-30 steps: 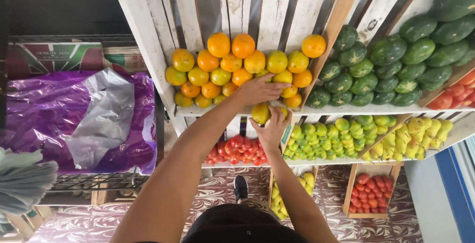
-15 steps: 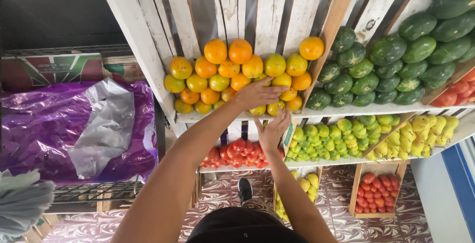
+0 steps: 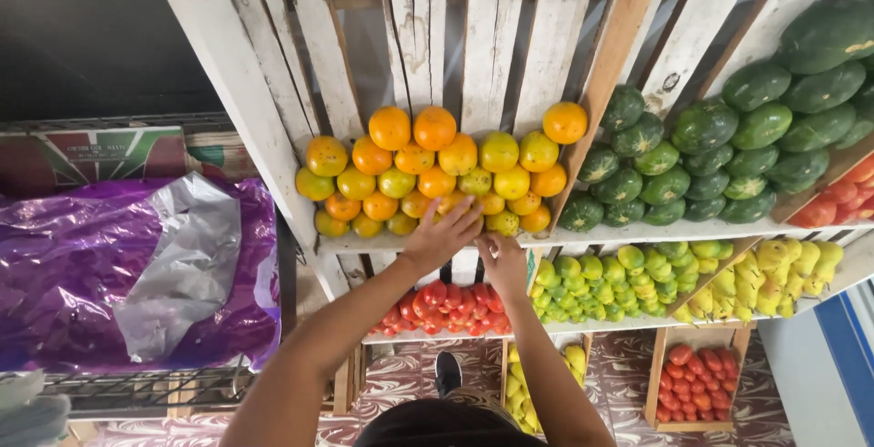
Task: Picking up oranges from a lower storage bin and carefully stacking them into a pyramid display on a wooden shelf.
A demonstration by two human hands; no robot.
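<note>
A pile of orange and yellow-green citrus fruit (image 3: 435,128) lies on a slanted white wooden shelf (image 3: 364,245). My left hand (image 3: 440,236) reaches up to the pile's front row, its fingers spread over one of the citrus fruits there. My right hand (image 3: 503,263) is just below and to the right. Its fingertips are at the shelf's front edge under a yellow-green fruit (image 3: 503,222), and nothing shows in its grasp.
Dark green fruit (image 3: 719,128) fills the bin to the right. Below are red tomatoes (image 3: 451,310), light green fruit (image 3: 628,274) and yellow fruit (image 3: 774,265). A crate of red fruit (image 3: 696,383) stands on the floor. A purple plastic bag (image 3: 82,265) lies on a wire rack at left.
A yellow-green fruit held between both hands a second ago has gone up into the pile's front row. My left hand now lies over that row and my right hand has dropped to the shelf edge.
</note>
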